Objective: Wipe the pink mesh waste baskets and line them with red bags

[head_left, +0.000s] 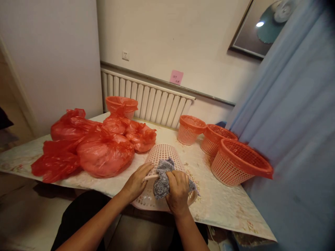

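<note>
A white perforated plastic basket [164,152] lies tipped on its side at the table's near edge, its wide rim toward me. My left hand [138,180] grips the basket's rim, with the fingers wrapped over it. My right hand [178,190] is closed on a grey speckled cloth [162,179], which is bunched against the basket. Part of the cloth shows to the right of my right hand, near the rim.
Red plastic bags [106,155] fill the table's left side, with a red-lined basket [121,104] behind. Three red-lined baskets [231,165] stand at the right beside a blue curtain [293,115]. A radiator [149,99] runs behind the patterned tablecloth [209,205].
</note>
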A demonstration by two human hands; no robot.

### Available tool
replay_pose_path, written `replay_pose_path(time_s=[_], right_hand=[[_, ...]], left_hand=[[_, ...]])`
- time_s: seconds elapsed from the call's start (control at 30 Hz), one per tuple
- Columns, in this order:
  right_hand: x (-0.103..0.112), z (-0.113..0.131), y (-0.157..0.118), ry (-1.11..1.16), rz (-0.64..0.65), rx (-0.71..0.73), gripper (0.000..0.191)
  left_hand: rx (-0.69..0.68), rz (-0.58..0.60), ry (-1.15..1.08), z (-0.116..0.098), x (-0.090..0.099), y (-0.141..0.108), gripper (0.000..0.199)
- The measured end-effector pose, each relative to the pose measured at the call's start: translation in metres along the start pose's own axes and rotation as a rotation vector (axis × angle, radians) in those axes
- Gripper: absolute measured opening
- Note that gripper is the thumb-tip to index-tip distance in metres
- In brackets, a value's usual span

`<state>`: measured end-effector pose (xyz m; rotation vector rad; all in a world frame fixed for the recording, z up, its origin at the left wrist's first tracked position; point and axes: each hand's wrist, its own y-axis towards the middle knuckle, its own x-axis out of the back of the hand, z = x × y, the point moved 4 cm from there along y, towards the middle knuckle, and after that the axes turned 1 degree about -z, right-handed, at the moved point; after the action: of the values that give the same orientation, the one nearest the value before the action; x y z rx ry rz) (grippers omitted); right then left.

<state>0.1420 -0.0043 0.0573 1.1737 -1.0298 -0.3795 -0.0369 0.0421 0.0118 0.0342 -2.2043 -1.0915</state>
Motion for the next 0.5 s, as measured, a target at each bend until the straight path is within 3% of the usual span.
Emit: replay_pose_path(time_s=[0.5], right_hand=[[-0.0014, 0.0052, -0.0001, -0.012, 0.006, 0.007, 0.027]], left_hand=[[0.018, 0.007, -0.014, 0.0052, -0.0010, -0.0053, 0.046]])
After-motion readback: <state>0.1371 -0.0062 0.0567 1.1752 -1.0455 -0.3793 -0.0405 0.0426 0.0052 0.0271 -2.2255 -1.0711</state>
